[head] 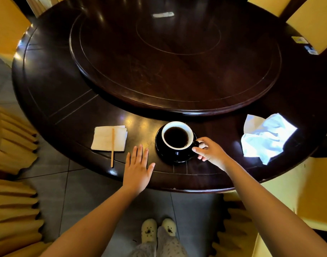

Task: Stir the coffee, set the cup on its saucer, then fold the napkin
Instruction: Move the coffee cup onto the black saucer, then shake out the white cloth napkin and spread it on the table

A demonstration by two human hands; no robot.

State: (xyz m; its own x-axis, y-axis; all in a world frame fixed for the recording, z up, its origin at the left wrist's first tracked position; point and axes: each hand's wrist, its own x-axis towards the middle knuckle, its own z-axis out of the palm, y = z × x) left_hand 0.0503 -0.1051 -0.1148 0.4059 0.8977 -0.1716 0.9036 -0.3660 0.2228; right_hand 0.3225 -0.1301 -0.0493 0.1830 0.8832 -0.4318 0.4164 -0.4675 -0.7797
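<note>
While right hand (208,150) pinches cup (177,135) handle on saucer (159,151), crumpled napkin (266,138) lies just right, nearer it; left hand (138,166) flat, open, empty.

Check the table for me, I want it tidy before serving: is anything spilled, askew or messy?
No spill shows. The cup sits on its saucer. The white napkin at the right lies crumpled and unfolded. The wooden stirrer lies across a folded napkin, its end overhanging.

Dim, warm light. Glare spots sit on the dark table (47,75) at twelve and six o'clock. The crumpled napkin (266,138) at three o'clock is overexposed. Edges bend with wide-angle distortion and blur.
</note>
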